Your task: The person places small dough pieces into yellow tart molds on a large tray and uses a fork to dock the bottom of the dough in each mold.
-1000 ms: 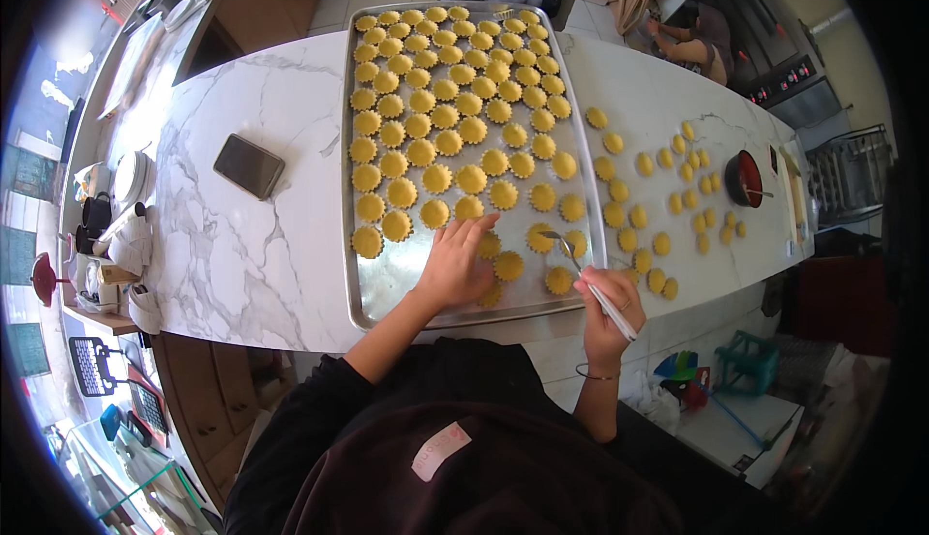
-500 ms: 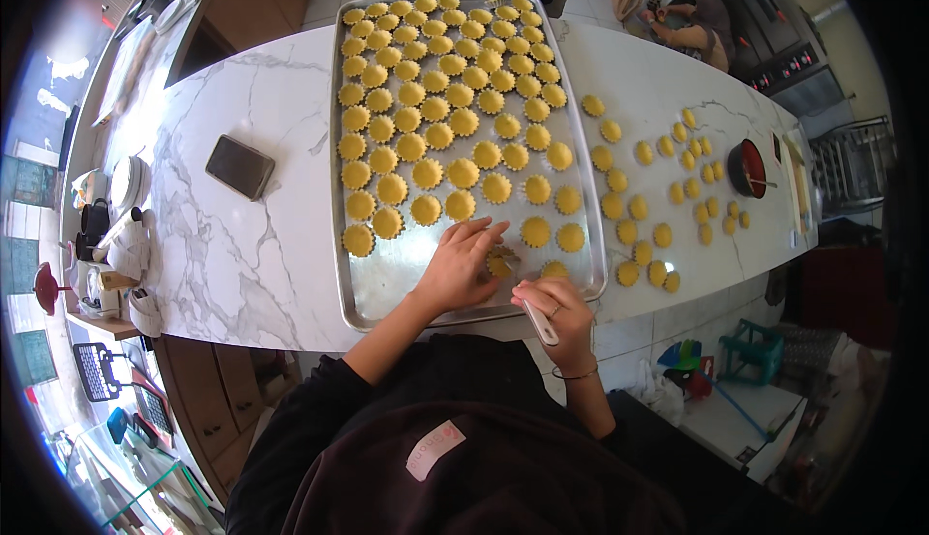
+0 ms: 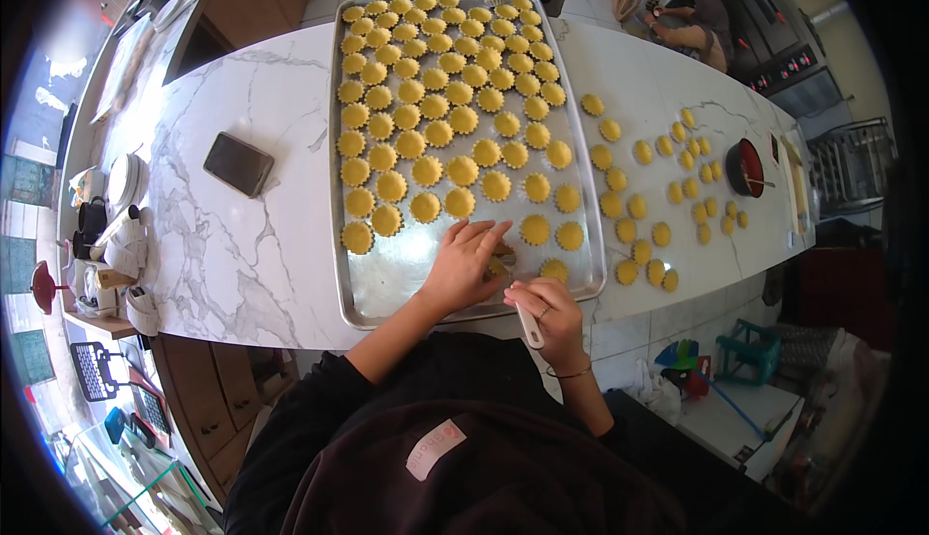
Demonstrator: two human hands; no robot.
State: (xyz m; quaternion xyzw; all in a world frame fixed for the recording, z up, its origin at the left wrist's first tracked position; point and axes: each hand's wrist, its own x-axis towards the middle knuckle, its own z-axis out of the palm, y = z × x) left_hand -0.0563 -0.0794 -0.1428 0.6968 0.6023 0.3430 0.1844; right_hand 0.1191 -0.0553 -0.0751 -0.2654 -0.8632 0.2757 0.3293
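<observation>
A large metal baking tray (image 3: 387,279) holds rows of yellow pastry in small fluted cups (image 3: 390,187). My left hand (image 3: 463,269) is over the tray's lower middle, fingers bent and apart around one cup (image 3: 499,260); whether it touches that cup is unclear. In my right hand (image 3: 554,314) is a utensil with a pale handle (image 3: 532,327), angled toward that same cup; its tip is partly hidden beside my left fingers.
More yellow pieces (image 3: 637,206) lie on the marble counter (image 3: 271,283) right of the tray. A red-and-black bowl with a utensil (image 3: 743,163) sits farther right, a phone (image 3: 237,163) at left. Another person (image 3: 699,27) is beyond the counter at upper right.
My right hand and the utensil have moved left from the cups at the tray's right to beside my left hand. My left hand stays in about the same place.
</observation>
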